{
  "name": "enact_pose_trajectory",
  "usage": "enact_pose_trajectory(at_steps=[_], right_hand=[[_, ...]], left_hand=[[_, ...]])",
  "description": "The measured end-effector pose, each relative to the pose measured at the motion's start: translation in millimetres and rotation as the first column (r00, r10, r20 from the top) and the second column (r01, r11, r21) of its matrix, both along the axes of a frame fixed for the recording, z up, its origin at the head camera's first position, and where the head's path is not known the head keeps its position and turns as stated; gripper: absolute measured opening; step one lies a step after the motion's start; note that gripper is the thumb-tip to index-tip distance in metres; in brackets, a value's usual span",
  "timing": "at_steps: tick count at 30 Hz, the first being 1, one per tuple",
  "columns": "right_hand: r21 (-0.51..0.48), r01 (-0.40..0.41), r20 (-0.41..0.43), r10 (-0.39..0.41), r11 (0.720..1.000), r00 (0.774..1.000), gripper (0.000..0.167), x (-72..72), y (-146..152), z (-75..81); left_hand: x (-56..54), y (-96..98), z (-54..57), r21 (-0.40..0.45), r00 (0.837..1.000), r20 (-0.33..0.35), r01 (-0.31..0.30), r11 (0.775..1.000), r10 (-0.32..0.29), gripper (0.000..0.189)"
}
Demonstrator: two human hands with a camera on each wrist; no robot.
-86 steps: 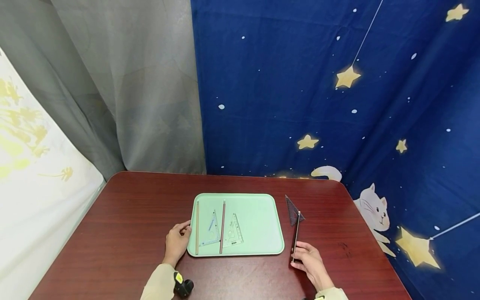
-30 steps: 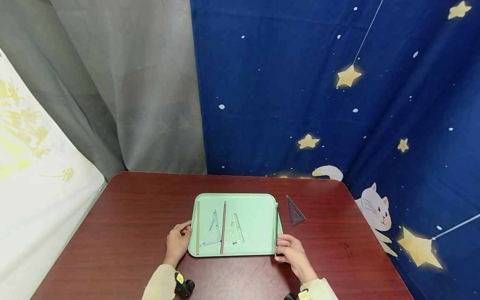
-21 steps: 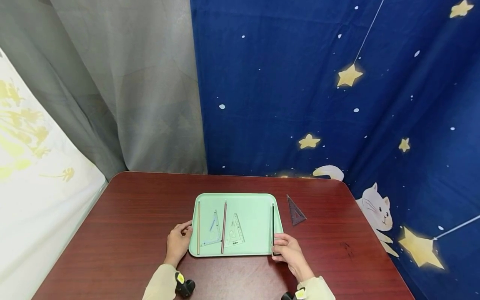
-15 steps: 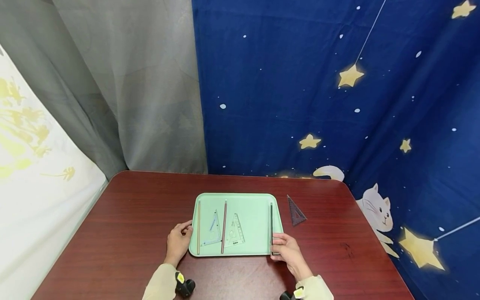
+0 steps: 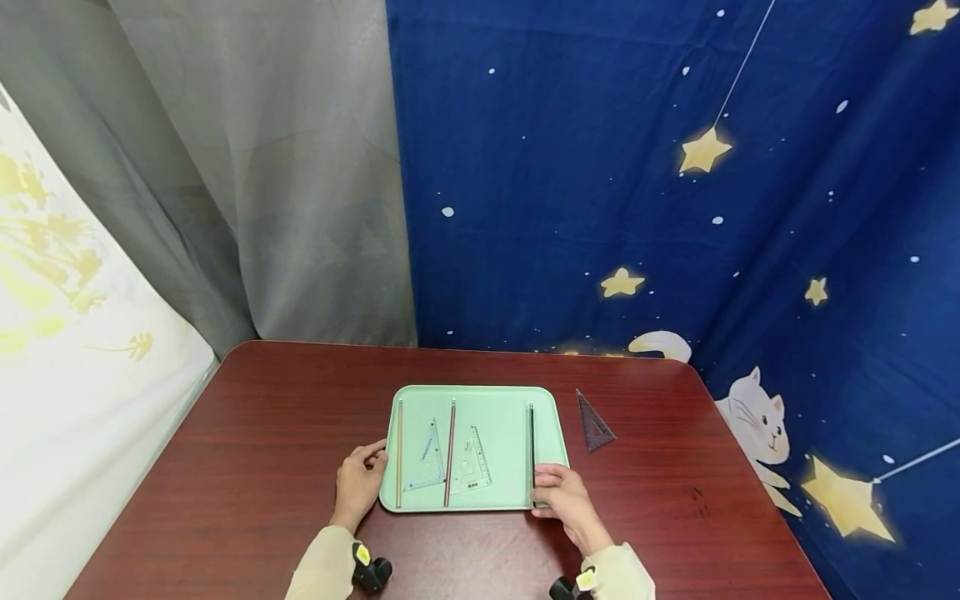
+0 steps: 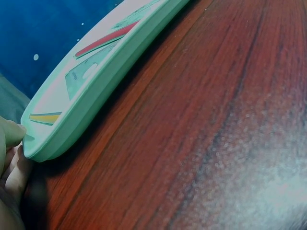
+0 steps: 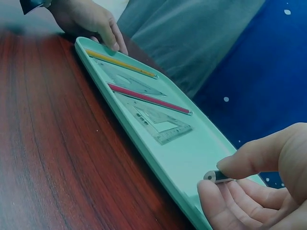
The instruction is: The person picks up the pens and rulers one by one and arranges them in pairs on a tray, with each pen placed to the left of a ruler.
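Observation:
My right hand (image 5: 558, 497) pinches a black pencil (image 5: 532, 437) near its front end, over the right part of the pale green tray (image 5: 506, 450). In the right wrist view, the black pencil (image 7: 218, 177) shows its blunt end between thumb and fingers. My left hand (image 5: 358, 483) holds the tray's left rim, thumb (image 6: 14, 132) on top and fingers against the outside. On the tray lie a yellow pencil (image 5: 400, 458), a clear set square (image 5: 437, 477), a red pencil (image 5: 450, 458) and another clear set square (image 5: 482, 475), from left to right.
A dark, see-through set square (image 5: 586, 415) lies on the reddish-brown table (image 5: 675, 517), just right of the tray. Behind the table hang a grey curtain (image 5: 322, 208) and a blue curtain with stars (image 5: 540, 208).
My right hand has carried the black pencil leftward from beside the dark set square, across the tray's right rim and over the tray. The left hand stays at the left rim.

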State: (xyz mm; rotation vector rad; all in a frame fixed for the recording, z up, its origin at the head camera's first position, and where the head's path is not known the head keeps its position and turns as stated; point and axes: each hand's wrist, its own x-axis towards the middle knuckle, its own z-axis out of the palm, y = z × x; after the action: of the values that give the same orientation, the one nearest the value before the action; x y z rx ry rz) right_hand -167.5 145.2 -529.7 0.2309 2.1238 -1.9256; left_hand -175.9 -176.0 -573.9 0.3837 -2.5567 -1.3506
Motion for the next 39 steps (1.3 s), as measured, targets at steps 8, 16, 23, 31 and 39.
enact_pose_trajectory(at_steps=[8, 16, 23, 31, 39], right_hand=[[0.006, -0.016, -0.010, 0.017, 1.000, 1.000, 0.049, -1.7, -8, -3.5], [0.028, -0.028, -0.019, 0.028, 0.999, 0.999, 0.047, -2.5, -19, -6.1], [0.028, -0.051, -0.026, 0.052, 0.998, 0.998, 0.046, -5.8, -29, -4.5], [0.045, -0.055, -0.023, 0.056, 0.997, 0.998, 0.044, -7.8, -33, -5.1], [0.069, -0.062, -0.031, 0.065, 0.996, 0.997, 0.044, -10.5, -37, -4.5]], left_hand=[[-0.3, -0.2, -0.5, -0.003, 1.000, -0.007, -0.002, 1.000, 0.002, 0.028], [0.3, 1.0, -0.2, -0.005, 0.999, -0.033, -0.021, 1.000, 0.021, 0.026], [0.2, 1.2, 0.9, 0.006, 1.000, -0.015, -0.014, 1.000, 0.014, 0.027], [0.7, 0.5, 1.1, 0.013, 1.000, 0.009, -0.001, 1.000, 0.001, 0.028], [0.2, 0.4, 1.0, 0.012, 1.000, 0.009, -0.006, 1.000, 0.006, 0.028]])
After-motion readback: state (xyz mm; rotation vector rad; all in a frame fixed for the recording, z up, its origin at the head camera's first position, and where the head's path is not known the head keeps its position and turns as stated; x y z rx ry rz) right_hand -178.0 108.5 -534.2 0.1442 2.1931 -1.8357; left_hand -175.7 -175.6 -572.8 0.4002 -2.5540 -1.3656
